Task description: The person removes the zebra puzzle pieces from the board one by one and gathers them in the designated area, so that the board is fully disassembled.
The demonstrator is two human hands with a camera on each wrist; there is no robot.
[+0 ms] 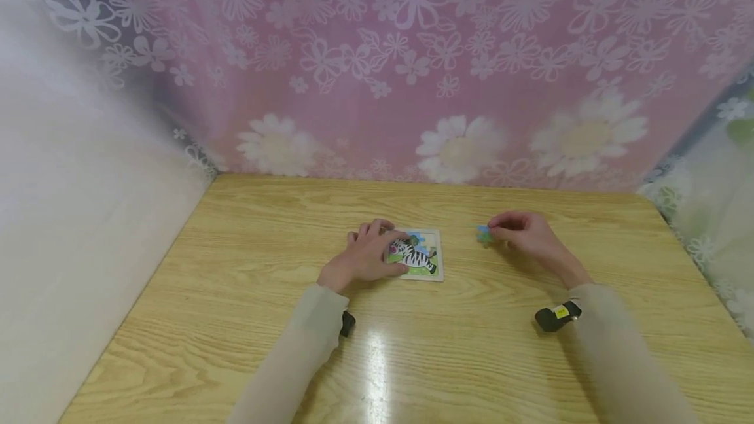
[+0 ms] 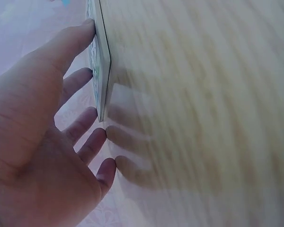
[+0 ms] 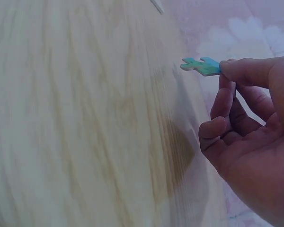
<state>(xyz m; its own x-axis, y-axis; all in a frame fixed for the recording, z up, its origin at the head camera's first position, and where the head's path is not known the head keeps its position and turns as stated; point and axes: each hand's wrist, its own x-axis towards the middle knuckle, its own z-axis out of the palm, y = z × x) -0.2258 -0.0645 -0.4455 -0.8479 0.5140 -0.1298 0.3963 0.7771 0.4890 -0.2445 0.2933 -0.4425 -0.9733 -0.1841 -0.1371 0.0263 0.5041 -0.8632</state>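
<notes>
A zebra jigsaw puzzle (image 1: pixel 419 260) in a pale square tray lies flat on the table. My left hand (image 1: pixel 371 254) rests at its left side, with thumb and index finger on the board. In the left wrist view, the left hand (image 2: pixel 52 137) has its fingers spread, and the outer ones touch the tabletop past the board's edge (image 2: pixel 103 71). To the right of the tray, my right hand (image 1: pixel 533 237) pinches a blue and green jigsaw piece (image 1: pixel 484 235). The right wrist view shows that piece (image 3: pixel 201 66) above the table between thumb and fingertips.
Wood-grained tabletop (image 1: pixel 448 345) surrounds the tray. A pink floral curtain (image 1: pixel 365 84) hangs along the back edge, with a white cloth (image 1: pixel 88 182) at the left and a floral one (image 1: pixel 707 214) at the right. Black bands (image 1: pixel 556 317) sit at both wrists.
</notes>
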